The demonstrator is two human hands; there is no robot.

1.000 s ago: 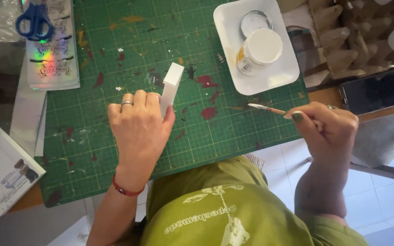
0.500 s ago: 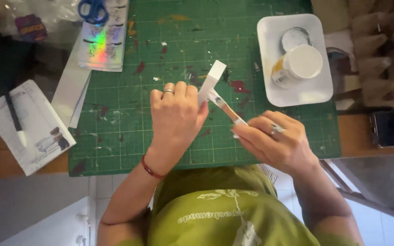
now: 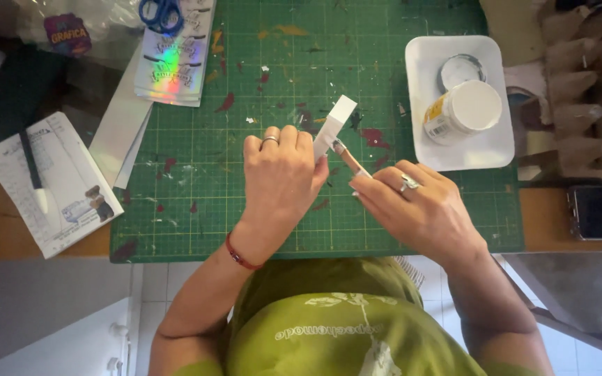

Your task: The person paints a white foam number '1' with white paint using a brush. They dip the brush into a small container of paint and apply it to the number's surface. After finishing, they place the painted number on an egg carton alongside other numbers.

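Since the earlier frames, the paintbrush (image 3: pixel 348 159), pinched in the right hand (image 3: pixel 412 209), is brought from the mat's right edge up against the small white block (image 3: pixel 334 125), which is gripped in the left hand (image 3: pixel 280 177) over the middle of the green cutting mat (image 3: pixel 196 209), so painting is judged underway.

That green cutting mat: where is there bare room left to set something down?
The cutting mat is bare along its near-left part, between the printed sheet and the left hand, and in its top middle, between the holographic sheets and the white tray. The centre is crowded: both hands, the white block and the brush.
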